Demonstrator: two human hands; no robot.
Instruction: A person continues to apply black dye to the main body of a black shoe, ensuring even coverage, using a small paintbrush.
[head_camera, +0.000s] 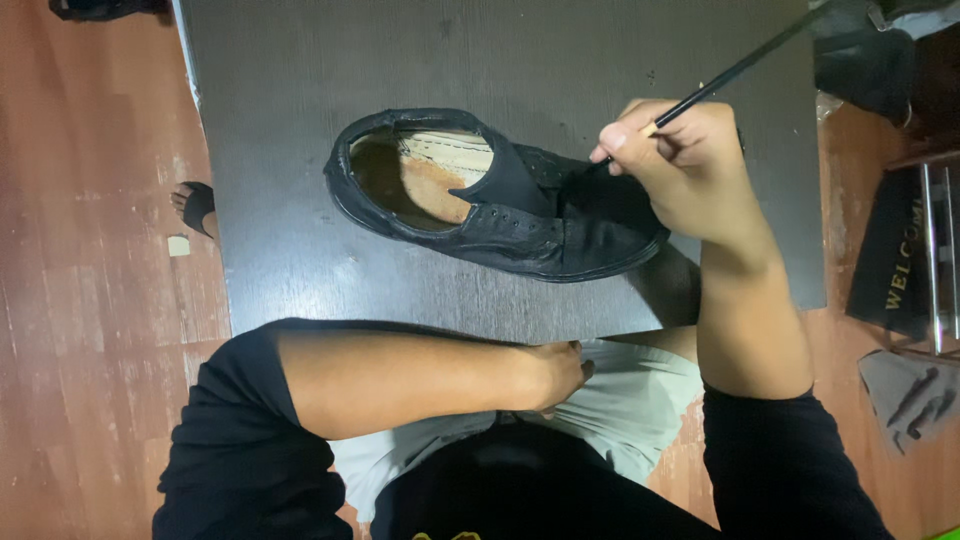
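1. A worn black lace-less canvas shoe (490, 195) is seen lying at the centre of the dark wood-grain table (300, 80), its long axis running from ten o'clock (heel) to four o'clock (toe).
2. The right hand (690, 170) is pinched around a thin black brush handle (740, 68); the tip, probably touching the vamp, is hidden.
3. The left hand (555, 375) is curled loosely at the near table edge, at six o'clock; whether it holds anything cannot be told.
4. Bare tabletop is left towards twelve o'clock.

dark wood-grain table (300, 90) on reddish plank floor (90, 330); black lace-less shoe (480, 200) lies on it.
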